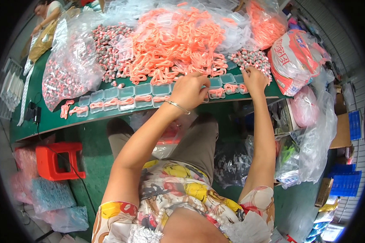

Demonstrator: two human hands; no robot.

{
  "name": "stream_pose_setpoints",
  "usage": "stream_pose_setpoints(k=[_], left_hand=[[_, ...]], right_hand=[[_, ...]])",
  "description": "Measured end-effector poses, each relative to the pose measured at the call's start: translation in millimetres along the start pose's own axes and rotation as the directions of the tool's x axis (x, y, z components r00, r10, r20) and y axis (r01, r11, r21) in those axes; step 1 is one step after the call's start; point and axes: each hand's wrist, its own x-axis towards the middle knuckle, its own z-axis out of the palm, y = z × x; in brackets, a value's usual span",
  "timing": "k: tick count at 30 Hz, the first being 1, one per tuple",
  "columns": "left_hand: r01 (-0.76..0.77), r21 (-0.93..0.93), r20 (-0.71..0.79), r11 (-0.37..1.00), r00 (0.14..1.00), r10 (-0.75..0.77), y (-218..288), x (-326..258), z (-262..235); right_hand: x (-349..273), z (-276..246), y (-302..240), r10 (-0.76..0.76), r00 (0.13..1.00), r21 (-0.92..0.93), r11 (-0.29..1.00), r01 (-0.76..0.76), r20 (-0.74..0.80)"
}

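A row of small clear hinged plastic boxes [142,90] lies along the table's near edge, their lids open. Looped orange cords [144,98] rest in several of them. Over the right part of this row is my left hand [190,90], its fingers curled together; whatever they may hold is hidden. My right hand [255,81] has its fingers pinched at the edge of a heap of small grey, pink and white pieces [249,58]. I cannot make out what is between those fingertips. Straight beyond my left hand rises a large heap of orange cords [174,40].
A clear bag of small grey-and-pink pieces [71,73] stands at the left on the green table [36,119]. A printed sack [294,60] sits at the right end. Below left are a red stool [61,162] and filled bags. Another person [48,12] works at the far left.
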Motion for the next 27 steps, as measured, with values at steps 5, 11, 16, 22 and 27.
stream_pose_setpoints(k=[5, 11, 16, 22, 27], left_hand=[[0.012, -0.089, -0.086, 0.996, 0.996, -0.020, -19.5, -30.6, -40.9], [0.402, 0.153, -0.368, 0.903, 0.871, -0.326, -103.9, -73.2, -128.6], [0.435, 0.336, -0.259, 0.835, 0.895, -0.362, -145.7, -86.4, -160.3], [0.464, 0.348, -0.014, 0.815, 0.871, -0.490, -141.4, -67.4, -154.9], [0.365, 0.530, 0.027, 0.766, 0.895, -0.445, -147.0, -56.9, -144.8]], right_hand=[[13.3, 17.6, 25.6, 0.063, 0.998, -0.121, 0.991, -0.061, 0.008], [15.8, 13.2, 34.6, 0.064, 0.998, 0.019, 0.998, -0.065, 0.010], [11.8, 1.1, 26.4, 0.094, 0.995, 0.166, 0.982, -0.086, -0.043], [2.3, 5.3, 38.8, 0.056, 0.994, 0.421, 0.907, -0.012, -0.092], [-9.3, -8.1, 38.4, 0.061, 0.997, 0.522, 0.853, -0.026, -0.049]])
